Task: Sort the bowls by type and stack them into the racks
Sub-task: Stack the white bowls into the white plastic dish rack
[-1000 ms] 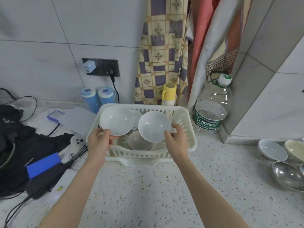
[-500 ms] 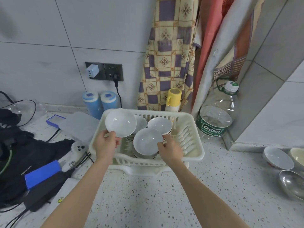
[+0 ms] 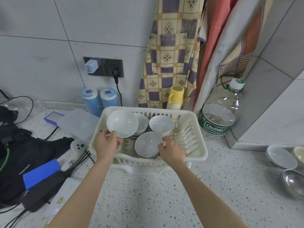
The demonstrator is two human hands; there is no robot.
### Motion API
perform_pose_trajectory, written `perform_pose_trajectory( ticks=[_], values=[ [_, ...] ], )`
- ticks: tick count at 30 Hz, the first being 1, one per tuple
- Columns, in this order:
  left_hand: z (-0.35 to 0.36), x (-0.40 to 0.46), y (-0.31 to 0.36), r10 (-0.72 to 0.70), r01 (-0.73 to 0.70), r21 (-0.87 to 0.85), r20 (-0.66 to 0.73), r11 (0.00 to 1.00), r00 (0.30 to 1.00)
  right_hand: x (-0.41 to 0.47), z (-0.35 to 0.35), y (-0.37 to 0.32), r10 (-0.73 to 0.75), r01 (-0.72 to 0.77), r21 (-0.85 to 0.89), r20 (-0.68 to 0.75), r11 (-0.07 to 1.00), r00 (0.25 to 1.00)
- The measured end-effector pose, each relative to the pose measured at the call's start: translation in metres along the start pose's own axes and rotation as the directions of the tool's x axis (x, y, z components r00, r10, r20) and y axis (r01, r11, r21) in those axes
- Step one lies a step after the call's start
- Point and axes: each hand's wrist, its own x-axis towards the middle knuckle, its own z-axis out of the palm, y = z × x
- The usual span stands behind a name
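the left hand (image 3: 107, 143) pinches the rim of a smooth round white bowl (image 3: 122, 123), tilted above the slotted white plastic rack (image 3: 195, 143). the right hand (image 3: 171, 152) curls its fingers (image 3: 162, 146) on the rim of the top glossy bowl (image 3: 148, 144) of a front stack. the rack's right side is bare prongs. a clear bottle (image 3: 218, 116) beside it reads "cestbon". speckled worktop (image 3: 148, 195).

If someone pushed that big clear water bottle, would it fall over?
Probably not easily: the water bottle stands on a wide base against the wall. It looks nearly empty, so likely light and would slide. Thin clear plastic may dent.
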Motion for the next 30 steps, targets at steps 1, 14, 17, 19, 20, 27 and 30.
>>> perform_pose_trajectory(
  ticks=[1, 14, 17, 19, 20, 27, 30],
  values=[
    [-0.0002, 0.0004, -0.0009, 0.001, -0.001, 0.002, -0.001, 1.000, 1.000, 0.0007, -0.0002, -0.0004, 0.003, -0.003, -0.008, 0.005, 1.000, 1.000],
    [-0.0005, 0.0004, -0.0066, 0.044, -0.052, 0.129, 0.069, 0.990, 0.997, 0.0019, -0.0064, -0.0046, 0.027, -0.017, -0.102, 0.096, 0.995, 0.995],
    [-0.0003, 0.0017, -0.0080, 0.032, -0.043, 0.135, 0.087, 0.990, 0.996, 0.0017, -0.0060, -0.0049, 0.036, -0.023, -0.116, 0.109, 0.993, 0.993],
    [-0.0005, 0.0023, -0.0083, 0.029, -0.044, 0.151, 0.097, 0.988, 0.995, 0.0016, -0.0059, -0.0053, 0.041, -0.026, -0.122, 0.124, 0.992, 0.991],
    [-0.0006, 0.0024, -0.0082, 0.029, -0.045, 0.162, 0.100, 0.986, 0.995, 0.0016, -0.0059, -0.0058, 0.043, -0.027, -0.124, 0.132, 0.992, 0.990],
    [-0.0010, 0.0026, -0.0103, 0.027, -0.051, 0.197, 0.122, 0.979, 0.992, 0.0020, -0.0041, -0.0044, 0.029, -0.004, -0.165, 0.146, 0.986, 0.989],
    [-0.0018, 0.0020, -0.0101, 0.021, -0.047, 0.207, 0.129, 0.977, 0.991, 0.0020, -0.0029, -0.0043, 0.038, -0.012, -0.186, 0.137, 0.982, 0.990]
  ],
)
